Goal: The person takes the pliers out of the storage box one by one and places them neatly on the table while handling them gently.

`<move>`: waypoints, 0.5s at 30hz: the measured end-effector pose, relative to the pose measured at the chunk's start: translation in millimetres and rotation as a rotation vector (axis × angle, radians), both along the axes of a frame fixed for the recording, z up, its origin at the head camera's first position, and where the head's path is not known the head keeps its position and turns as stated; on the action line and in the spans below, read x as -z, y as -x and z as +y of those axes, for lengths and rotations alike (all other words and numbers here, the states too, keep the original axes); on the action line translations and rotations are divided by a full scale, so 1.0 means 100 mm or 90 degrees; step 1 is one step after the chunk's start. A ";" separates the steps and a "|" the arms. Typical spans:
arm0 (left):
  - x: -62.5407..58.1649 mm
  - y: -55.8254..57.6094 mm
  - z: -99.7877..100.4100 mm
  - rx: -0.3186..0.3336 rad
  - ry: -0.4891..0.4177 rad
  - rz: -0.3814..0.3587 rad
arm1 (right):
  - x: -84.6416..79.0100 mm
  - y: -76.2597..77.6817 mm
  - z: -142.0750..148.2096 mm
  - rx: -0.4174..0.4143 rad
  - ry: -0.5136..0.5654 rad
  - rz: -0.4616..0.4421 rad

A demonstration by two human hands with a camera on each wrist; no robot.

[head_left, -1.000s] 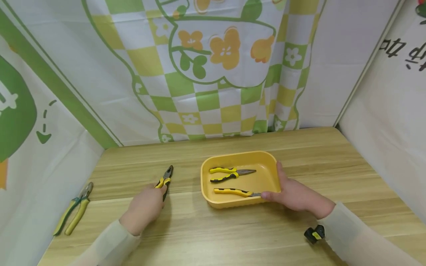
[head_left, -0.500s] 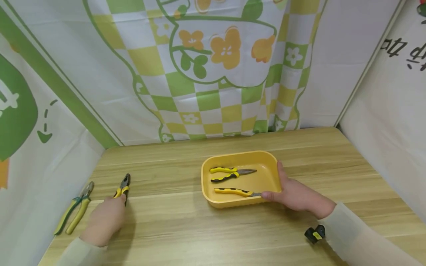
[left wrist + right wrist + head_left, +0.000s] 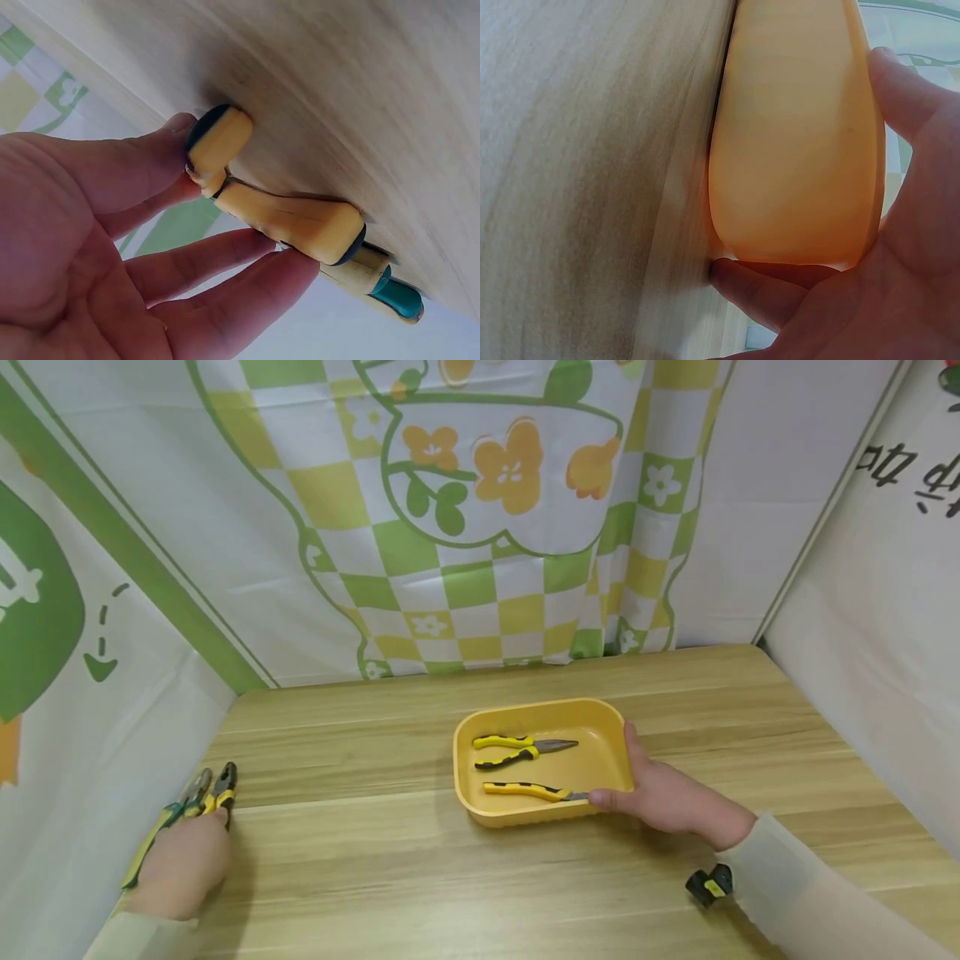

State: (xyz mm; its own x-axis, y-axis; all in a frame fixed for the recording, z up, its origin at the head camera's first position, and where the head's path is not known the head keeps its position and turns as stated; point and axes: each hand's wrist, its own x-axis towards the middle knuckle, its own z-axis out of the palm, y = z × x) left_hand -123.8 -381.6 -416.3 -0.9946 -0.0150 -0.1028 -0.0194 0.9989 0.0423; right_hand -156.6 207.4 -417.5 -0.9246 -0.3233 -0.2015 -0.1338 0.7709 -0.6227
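Observation:
At the table's left edge my left hand [image 3: 186, 867] holds combination pliers [image 3: 224, 787] by their yellow and black handles, jaws pointing away from me. In the left wrist view the thumb and fingers close on these handles [image 3: 289, 217]. Right beside them lie green and yellow pliers [image 3: 148, 850], partly covered by the hand; their handle ends [image 3: 401, 298] show behind. My right hand [image 3: 667, 795] grips the right end of a yellow plastic tray [image 3: 460, 760], thumb over the near rim. Long-nose pliers [image 3: 527, 746] and a second pair of pliers [image 3: 525, 790], its tip by the thumb, lie inside.
The wooden table [image 3: 360, 877] runs up to a checked curtain [image 3: 468, 585] at the back. White fabric walls stand at the left [image 3: 112, 735] and right [image 3: 862, 652]. A small black camera [image 3: 708, 885] sits at the right wrist.
My left hand has carried the combination pliers leftward across the table, from left of the tray to beside the green and yellow pliers. The right hand and the tray have stayed put.

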 end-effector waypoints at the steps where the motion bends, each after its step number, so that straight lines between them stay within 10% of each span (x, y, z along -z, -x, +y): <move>1: -0.01 0.00 0.00 0.000 0.001 0.001 | 0.00 0.00 0.00 0.000 0.000 0.000; 15: -0.04 0.03 0.01 0.000 0.009 -0.044 | -0.01 0.00 0.00 0.006 -0.001 -0.012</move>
